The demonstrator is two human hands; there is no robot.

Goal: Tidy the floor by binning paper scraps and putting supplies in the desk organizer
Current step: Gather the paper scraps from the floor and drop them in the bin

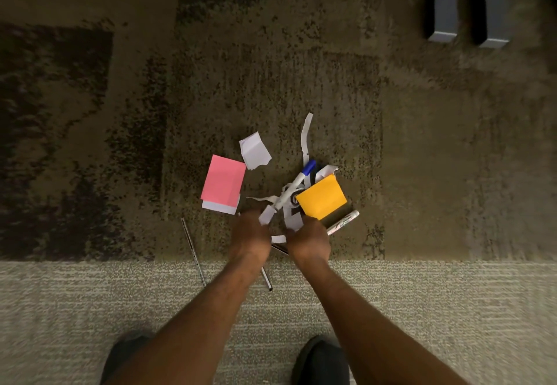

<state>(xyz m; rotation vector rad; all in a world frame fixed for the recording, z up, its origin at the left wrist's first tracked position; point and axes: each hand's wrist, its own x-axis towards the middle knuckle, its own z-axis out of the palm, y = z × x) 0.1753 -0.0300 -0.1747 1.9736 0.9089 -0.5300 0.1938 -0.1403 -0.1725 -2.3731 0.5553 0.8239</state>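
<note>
A heap of supplies and torn white paper lies on the carpet. My left hand (250,234) is closed on a white paper scrap (266,214) at the heap's near edge. My right hand (307,241) rests on more white scraps (291,218) beside an orange sticky pad (322,199); its fingers are hidden. A blue-capped marker (294,187) lies slanted across the heap. A second marker (343,222) pokes out below the orange pad. A pink sticky pad (223,184) lies to the left, over white paper. A larger white scrap (254,150) and a long strip (306,137) lie beyond.
Two thin pens lie on the carpet: one (193,250) to the left of my left arm, one (266,279) between my wrists. Grey metal furniture legs (446,8) stand at the far right. My two dark shoes (321,360) are at the bottom edge.
</note>
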